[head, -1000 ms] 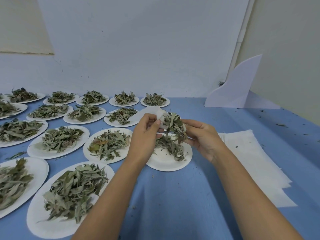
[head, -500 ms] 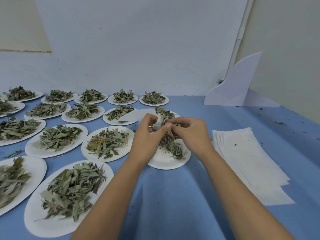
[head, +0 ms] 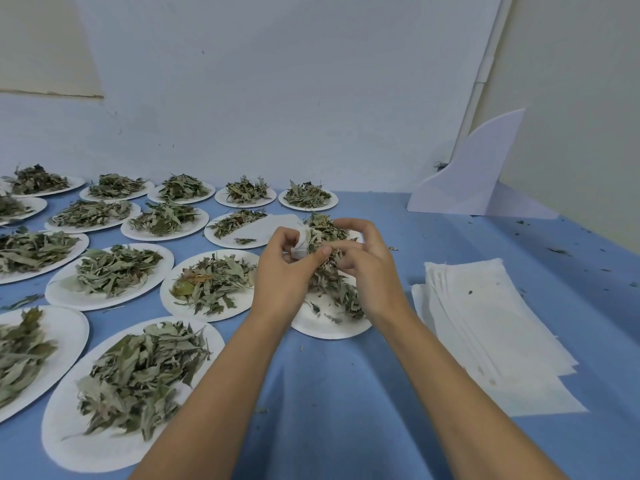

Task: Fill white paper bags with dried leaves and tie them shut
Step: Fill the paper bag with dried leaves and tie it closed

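Left hand [head: 284, 271]: raised over the table, thumb and fingers pinching the gathered end of a white paper bag [head: 300, 242].
Right hand [head: 367, 268]: fingers curled round a clump of grey-green dried leaves [head: 325, 271], pressed against the bag's end.
Bag axis: runs from the left hand back and leftward; gathered end faces the right hand.
Round white paper plate [head: 329, 332]: directly beneath both hands, holding loose leaves.
Surrounding leaf-heaped plates [head: 138, 455]: in rows to the left.
Flat stack of white bags [head: 485, 323]: on the blue cloth [head: 346, 393], to the right.
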{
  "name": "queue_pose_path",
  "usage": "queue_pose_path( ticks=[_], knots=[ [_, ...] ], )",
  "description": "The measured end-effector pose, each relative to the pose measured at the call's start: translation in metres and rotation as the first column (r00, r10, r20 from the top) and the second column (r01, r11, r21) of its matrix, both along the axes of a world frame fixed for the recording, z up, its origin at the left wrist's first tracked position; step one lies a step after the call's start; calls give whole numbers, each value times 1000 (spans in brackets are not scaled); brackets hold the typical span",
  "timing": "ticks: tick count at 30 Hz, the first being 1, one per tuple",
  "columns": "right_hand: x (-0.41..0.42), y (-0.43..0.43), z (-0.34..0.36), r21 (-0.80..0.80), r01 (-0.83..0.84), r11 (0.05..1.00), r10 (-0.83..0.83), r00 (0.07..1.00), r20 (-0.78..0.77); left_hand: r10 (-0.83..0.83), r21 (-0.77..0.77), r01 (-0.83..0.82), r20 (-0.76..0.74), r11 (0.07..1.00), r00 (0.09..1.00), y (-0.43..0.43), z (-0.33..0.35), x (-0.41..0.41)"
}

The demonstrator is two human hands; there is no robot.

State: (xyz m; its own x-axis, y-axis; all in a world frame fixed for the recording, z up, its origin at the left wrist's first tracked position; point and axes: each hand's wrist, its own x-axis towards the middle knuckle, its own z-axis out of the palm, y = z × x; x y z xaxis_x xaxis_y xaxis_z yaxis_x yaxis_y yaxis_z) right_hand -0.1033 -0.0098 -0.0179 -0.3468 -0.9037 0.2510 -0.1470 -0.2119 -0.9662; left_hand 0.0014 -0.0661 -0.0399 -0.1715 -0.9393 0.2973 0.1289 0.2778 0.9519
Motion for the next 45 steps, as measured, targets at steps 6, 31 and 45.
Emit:
queue_pose_path(
  ticks=[6,31,45],
  knots=[
    [-8,-2,-2,-5,17,1000,-17,1000,-5,-36,66,38,-36,997,999,-1,2,-2],
    [-10,-14,-6,-192,338,921,-385,864,-325,-32,248,41,-41,968,999,-1,7,-6],
    [-5,-14,-15,-248,157,956,-258,852,-455,305,360,-279,-15,890,952,-16,17,-19]
  ],
)
